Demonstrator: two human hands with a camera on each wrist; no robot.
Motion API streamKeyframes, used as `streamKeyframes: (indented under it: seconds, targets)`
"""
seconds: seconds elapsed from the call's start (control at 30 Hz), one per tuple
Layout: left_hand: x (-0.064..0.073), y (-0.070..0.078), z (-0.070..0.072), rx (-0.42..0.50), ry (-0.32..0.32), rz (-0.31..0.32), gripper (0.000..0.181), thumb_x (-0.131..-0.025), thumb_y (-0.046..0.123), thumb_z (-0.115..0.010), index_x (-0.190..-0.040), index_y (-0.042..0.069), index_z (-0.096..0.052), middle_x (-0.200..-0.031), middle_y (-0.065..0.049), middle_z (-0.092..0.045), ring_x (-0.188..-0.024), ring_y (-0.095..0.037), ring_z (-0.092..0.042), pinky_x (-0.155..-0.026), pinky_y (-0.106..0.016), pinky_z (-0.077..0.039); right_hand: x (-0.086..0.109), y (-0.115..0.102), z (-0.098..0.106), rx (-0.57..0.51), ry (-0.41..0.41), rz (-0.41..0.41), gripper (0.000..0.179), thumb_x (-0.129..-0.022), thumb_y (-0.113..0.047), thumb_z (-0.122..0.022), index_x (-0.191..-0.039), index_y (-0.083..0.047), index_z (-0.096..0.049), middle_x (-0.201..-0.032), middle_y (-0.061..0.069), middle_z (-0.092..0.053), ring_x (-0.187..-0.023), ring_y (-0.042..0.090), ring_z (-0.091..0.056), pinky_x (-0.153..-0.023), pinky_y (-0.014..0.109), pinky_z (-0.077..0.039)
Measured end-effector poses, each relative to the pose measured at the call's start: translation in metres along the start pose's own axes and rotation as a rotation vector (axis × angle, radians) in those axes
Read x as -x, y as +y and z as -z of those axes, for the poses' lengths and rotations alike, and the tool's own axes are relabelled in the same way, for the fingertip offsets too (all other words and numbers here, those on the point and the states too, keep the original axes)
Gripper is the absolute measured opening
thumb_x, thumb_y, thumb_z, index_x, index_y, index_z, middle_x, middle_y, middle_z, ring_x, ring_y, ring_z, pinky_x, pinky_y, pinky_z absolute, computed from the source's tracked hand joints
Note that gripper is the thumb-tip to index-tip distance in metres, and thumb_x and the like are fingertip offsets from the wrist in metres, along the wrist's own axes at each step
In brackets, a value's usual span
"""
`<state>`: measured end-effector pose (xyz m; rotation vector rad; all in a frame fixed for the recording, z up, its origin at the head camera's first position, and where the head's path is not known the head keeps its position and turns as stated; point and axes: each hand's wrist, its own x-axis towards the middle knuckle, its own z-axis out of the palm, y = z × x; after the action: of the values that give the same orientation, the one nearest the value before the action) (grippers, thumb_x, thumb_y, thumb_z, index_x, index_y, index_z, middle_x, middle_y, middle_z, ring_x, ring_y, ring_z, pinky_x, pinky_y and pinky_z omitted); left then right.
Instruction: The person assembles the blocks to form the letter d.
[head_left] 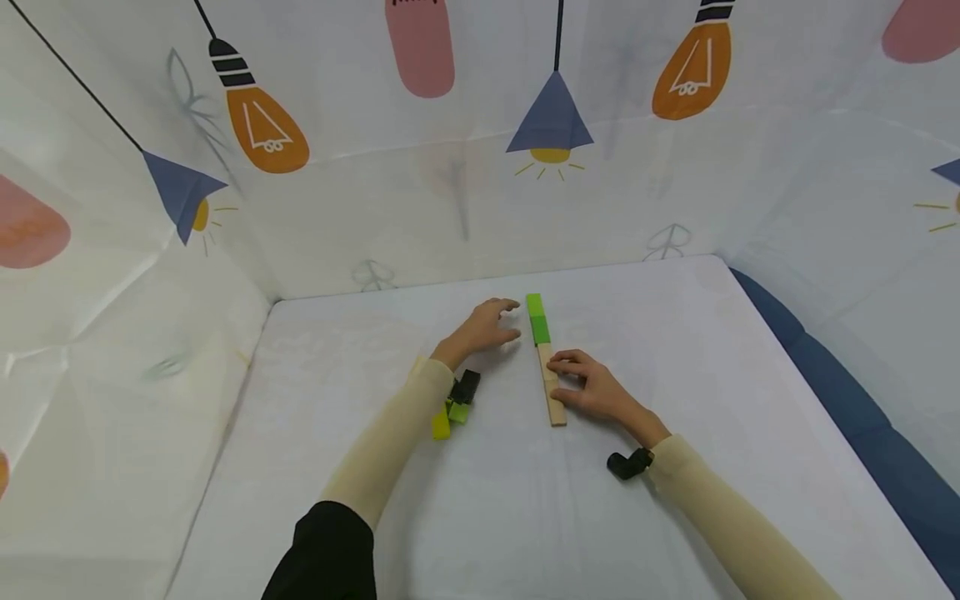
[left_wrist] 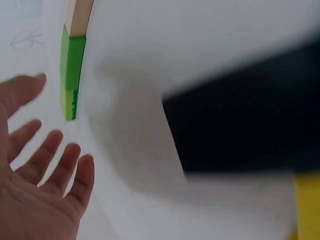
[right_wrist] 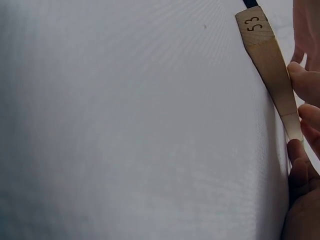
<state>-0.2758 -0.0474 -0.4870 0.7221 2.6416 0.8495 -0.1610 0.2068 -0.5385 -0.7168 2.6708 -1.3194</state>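
Observation:
A straight row of blocks stands on the white table, with green blocks (head_left: 538, 318) at the far end and plain wooden blocks (head_left: 551, 387) at the near end. The number 53 marks the end face of a wooden block (right_wrist: 272, 65) in the right wrist view. My right hand (head_left: 596, 390) lies along the row's right side, its fingertips touching the wood. To the left of the green end, my left hand (head_left: 483, 327) is held with thumb and fingers spread apart and nothing between them. A yellow block (head_left: 441, 427) and a green block (head_left: 458, 412) lie beside the left forearm, partly hidden.
The white table (head_left: 300, 467) meets a pale cloth wall printed with lamps and bulbs at the back and left. Dark blue padded seating (head_left: 840, 392) runs along the right edge. A small black device (head_left: 628, 463) is worn at my right wrist.

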Motion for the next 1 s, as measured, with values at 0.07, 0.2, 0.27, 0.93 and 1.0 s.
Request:
streamKeyframes:
  seconds: [0.07,0.2,0.27,0.93,1.0]
  targets:
    - [0.012,-0.006,0.01,0.012,-0.032,-0.039,0.06,-0.098,0.026,-0.07,-0.151,0.007,-0.049,-0.151,-0.014,-0.053,-0.135,-0.033,-0.053,-0.111,-0.045,-0.047,-0.001,0.0,0.0,0.006,0.0,0.001,0.049,-0.091,-0.021,-0.08,-0.135,-0.002,-0.067,-0.142,0.017,-0.057,-0.137,0.041,-0.05,-0.11,0.06,-0.043]
    - [0.038,-0.018,0.026,0.007,-0.083,-0.065,0.062,-0.096,0.029,-0.072,-0.151,0.01,-0.05,-0.15,-0.012,-0.054,-0.131,-0.033,-0.055,-0.108,-0.045,-0.048,-0.002,-0.001,0.0,0.005,-0.004,0.012,0.05,-0.091,-0.021,-0.08,-0.135,-0.002,-0.066,-0.142,0.017,-0.057,-0.137,0.041,-0.05,-0.111,0.06,-0.043]
    - [0.05,-0.022,0.031,0.014,-0.105,-0.058,0.063,-0.095,0.03,-0.073,-0.151,0.011,-0.05,-0.151,-0.012,-0.054,-0.13,-0.033,-0.056,-0.108,-0.046,-0.048,-0.002,0.0,0.0,0.004,0.001,0.016,0.05,-0.091,-0.02,-0.08,-0.135,-0.002,-0.066,-0.142,0.018,-0.057,-0.137,0.042,-0.05,-0.11,0.06,-0.043]
    - [0.125,-0.079,0.039,-0.02,0.079,0.068,0.059,-0.091,0.035,-0.077,-0.143,0.013,-0.061,-0.148,-0.014,-0.056,-0.137,-0.039,-0.048,-0.115,-0.06,-0.039,0.001,0.003,-0.001,-0.019,0.012,0.033,0.048,-0.09,-0.018,-0.08,-0.134,-0.002,-0.067,-0.142,0.018,-0.057,-0.136,0.043,-0.05,-0.109,0.062,-0.043]
    - [0.129,-0.083,0.039,-0.011,0.102,0.094,0.058,-0.091,0.036,-0.077,-0.142,0.013,-0.061,-0.146,-0.014,-0.057,-0.132,-0.038,-0.051,-0.111,-0.059,-0.043,0.001,0.002,0.0,-0.014,0.009,0.028,0.048,-0.09,-0.018,-0.08,-0.134,-0.002,-0.067,-0.142,0.018,-0.057,-0.136,0.043,-0.05,-0.11,0.062,-0.042]
